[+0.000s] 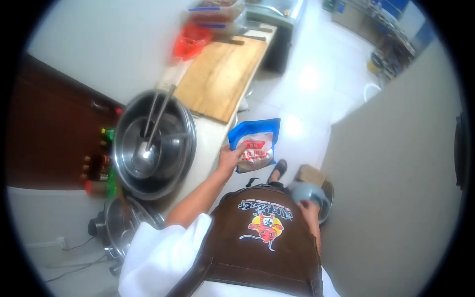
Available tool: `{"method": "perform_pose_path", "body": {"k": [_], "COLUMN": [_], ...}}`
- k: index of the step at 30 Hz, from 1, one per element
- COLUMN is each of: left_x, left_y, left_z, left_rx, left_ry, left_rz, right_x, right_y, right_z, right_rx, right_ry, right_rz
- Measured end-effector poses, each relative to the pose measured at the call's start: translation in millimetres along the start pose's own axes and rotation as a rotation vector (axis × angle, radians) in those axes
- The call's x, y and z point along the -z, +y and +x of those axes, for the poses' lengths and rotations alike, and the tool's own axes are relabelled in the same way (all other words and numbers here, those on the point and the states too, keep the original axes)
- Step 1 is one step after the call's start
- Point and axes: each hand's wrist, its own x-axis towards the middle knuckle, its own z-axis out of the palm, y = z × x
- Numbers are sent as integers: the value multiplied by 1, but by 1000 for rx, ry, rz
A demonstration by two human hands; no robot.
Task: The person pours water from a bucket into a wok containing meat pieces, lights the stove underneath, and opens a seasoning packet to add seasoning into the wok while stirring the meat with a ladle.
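Note:
My left hand (pixel 230 161) grips a blue and clear plastic packet (pixel 257 152) with red lettering by its side, thumb on the front. The packet is upright beside the counter edge, with something pale inside. Lower down on the right, my right hand (pixel 309 208) is over a pale grey basin (pixel 308 190) near the floor. Its fingers look drawn together, but what they hold, if anything, is too small to make out. A brown apron (pixel 262 232) with a printed logo covers my front.
Left of me stands a counter with a large steel basin (pixel 185 163) holding ladles, a wooden cutting board (pixel 222 74), a red plastic bag (pixel 190 42) and plastic tubs (pixel 217 20). Bottles (pixel 110 180) and steel pots (pixel 116 218) stand further left. A wall (pixel 396 163) rises on the right.

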Motion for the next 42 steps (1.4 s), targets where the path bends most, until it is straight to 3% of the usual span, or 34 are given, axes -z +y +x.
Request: {"method": "perform_pose_path", "body": {"k": [5,6,12,13,15,16,19,21,23,26,29,31,32,33,35,36,37,40,41,42], "left_x": [-49,-45,-89,-74,-75,-52,-77,-60,-59,-67,-108,-107,-138,-154,-176,-211,-221,-250,-260,-267], "left_y": [33,30,76,50,49,16,35,-10,-5,23,66,22,65,59,41,85,92,84,81,61], "left_z": [126,129,289,260,262,219,350,417,422,421,455,458,446,434,438,444,452,410,402,401], "left_rx": [-3,-189,51,49,26,62,180,119,105,107,73,87,155,173,1,-206,-197,403,426,374], "left_ry": [172,182,340,311,336,292,437,449,437,449,533,657,691,723,1097,1154,1190,1173,1185,1240], "left_rz": [45,-8,-150,-162,-287,-247,-250,-47,-70,50,0,113,12,19,157,176,190,123,34,2], "right_x": [80,93,178,164,160,147,144,141,148,157,172,172,164,161,145,144,141,107,96,95], "right_y": [-65,-80,-270,-255,-255,-224,-269,-295,-318,-345,-421,-461,-472,-479,-513,-535,-552,-531,-517,-528], "right_z": [191,202,420,386,399,341,500,564,604,692,853,947,997,1036,1098,1116,1133,1213,1239,1236], "right_rx": [84,135,278,274,286,277,262,230,328,309,203,153,209,262,446,391,337,471,567,419], "right_ry": [-148,-114,-152,-121,-111,-89,-242,-410,-421,-343,-345,-284,-213,-135,148,156,153,30,8,34], "right_rz": [-211,-225,-269,-262,-272,-265,-375,-222,-331,-201,-50,89,-9,-94,-314,-344,-383,-591,-617,-599]}}
